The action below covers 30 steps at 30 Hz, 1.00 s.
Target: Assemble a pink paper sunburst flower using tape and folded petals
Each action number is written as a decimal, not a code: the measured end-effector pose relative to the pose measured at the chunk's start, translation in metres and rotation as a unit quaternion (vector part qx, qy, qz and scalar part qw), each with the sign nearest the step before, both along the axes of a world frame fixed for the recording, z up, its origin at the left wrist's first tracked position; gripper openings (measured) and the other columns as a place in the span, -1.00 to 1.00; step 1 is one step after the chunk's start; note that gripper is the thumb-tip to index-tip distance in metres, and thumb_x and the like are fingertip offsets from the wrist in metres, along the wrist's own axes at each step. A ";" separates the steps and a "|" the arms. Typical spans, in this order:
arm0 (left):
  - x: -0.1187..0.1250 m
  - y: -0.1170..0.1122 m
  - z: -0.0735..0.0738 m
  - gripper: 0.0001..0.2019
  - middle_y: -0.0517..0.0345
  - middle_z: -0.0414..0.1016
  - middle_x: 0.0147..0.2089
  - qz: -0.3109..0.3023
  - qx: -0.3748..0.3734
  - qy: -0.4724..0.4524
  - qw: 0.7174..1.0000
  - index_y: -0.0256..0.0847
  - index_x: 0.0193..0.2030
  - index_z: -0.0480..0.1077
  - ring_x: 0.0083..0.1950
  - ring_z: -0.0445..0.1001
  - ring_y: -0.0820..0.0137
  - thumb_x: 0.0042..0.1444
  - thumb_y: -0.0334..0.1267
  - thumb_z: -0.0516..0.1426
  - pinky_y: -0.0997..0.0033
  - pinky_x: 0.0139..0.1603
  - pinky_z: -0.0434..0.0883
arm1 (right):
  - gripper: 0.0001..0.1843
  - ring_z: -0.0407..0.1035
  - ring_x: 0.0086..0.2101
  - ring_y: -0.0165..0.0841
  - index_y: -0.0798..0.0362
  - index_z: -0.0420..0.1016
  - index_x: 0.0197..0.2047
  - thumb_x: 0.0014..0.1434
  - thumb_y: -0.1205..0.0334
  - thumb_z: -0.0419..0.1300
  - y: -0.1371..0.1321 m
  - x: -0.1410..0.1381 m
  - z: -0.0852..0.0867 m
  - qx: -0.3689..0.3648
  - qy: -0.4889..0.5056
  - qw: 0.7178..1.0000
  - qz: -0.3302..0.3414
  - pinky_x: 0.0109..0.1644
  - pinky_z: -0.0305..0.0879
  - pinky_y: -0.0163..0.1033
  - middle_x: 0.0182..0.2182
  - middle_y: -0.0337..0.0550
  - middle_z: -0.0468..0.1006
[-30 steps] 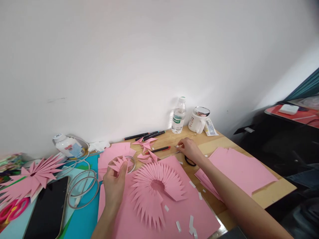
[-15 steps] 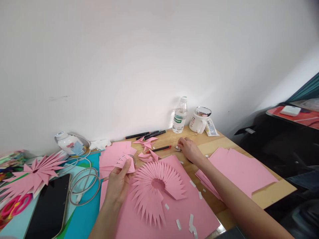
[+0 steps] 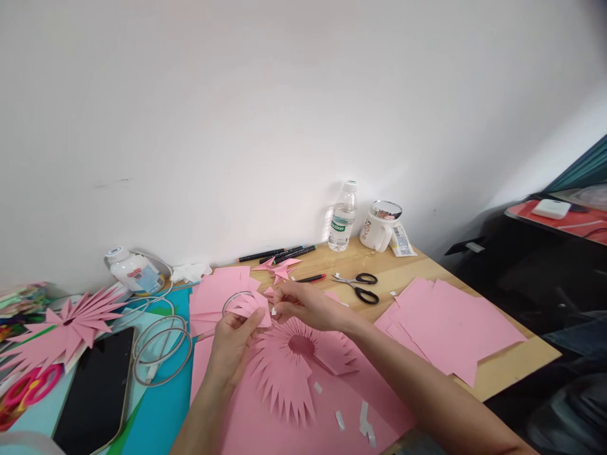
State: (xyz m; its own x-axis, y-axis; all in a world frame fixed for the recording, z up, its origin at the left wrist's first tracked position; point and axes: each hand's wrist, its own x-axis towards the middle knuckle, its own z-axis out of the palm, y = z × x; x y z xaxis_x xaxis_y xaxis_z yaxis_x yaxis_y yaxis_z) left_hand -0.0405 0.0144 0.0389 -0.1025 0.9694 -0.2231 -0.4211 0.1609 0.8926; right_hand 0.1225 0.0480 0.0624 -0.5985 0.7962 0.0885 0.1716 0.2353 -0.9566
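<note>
My left hand (image 3: 234,344) is closed on a folded piece of pink paper (image 3: 251,304), thumb on top, above the pink sheet. A thin dark-rimmed ring (image 3: 228,302) shows at the paper's left edge; whether the hand grips it too I cannot tell. My right hand (image 3: 308,304) is beside it, fingertips pinching a small white strip (image 3: 274,311) close to the folded paper. Below both hands lies a fan of pleated pink paper (image 3: 284,379) with spiky edges, curved round an open centre. Black-handled scissors (image 3: 363,287) rest on the table behind my right wrist.
Pink sheets (image 3: 450,322) lie at right, more at left. White strips (image 3: 364,420) lie in front. Pens (image 3: 284,254), a water bottle (image 3: 342,218) and a mug (image 3: 379,227) stand or lie along the wall. At left are a phone (image 3: 95,392), coiled cable and pink scissors (image 3: 33,388).
My right hand has moved left from beside the scissors to the folded paper, leaving the scissors uncovered on the table. My left hand has shifted slightly to the right with the folded paper.
</note>
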 end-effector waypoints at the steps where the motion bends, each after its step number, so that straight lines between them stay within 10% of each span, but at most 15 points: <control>1: 0.000 0.000 -0.001 -0.67 0.18 0.48 -0.51 -0.002 -0.003 0.007 1.000 -0.31 -0.51 0.48 -0.48 0.39 0.48 -0.47 -0.28 0.43 0.51 -0.46 0.39 | -0.84 0.44 -0.41 -0.46 0.08 0.24 -0.48 0.14 0.39 0.06 0.001 -0.001 0.000 -0.004 -0.002 1.000 -0.001 -0.31 0.33 -0.38 -0.47 -0.28 0.45; 30: 0.001 -0.001 -0.004 -0.75 0.10 0.50 -0.52 0.006 0.011 0.087 0.996 -0.33 -0.56 0.49 -0.46 0.43 0.43 -0.42 -0.30 0.41 0.49 -0.41 0.39 | -0.60 0.46 -0.57 -0.37 0.05 0.20 -0.26 -0.07 0.17 0.33 0.004 -0.006 -0.021 -0.098 0.016 0.990 -0.102 -0.50 0.29 -0.36 -0.62 -0.36 0.46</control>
State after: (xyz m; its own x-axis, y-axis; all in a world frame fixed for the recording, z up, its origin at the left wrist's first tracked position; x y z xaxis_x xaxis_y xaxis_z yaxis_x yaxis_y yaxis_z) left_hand -0.0394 0.0133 0.0346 -0.1497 0.9721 -0.1806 -0.2619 0.1372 0.9553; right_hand 0.1167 0.0521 0.0410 -0.4232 0.9038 -0.0632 0.1654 0.0084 -0.9862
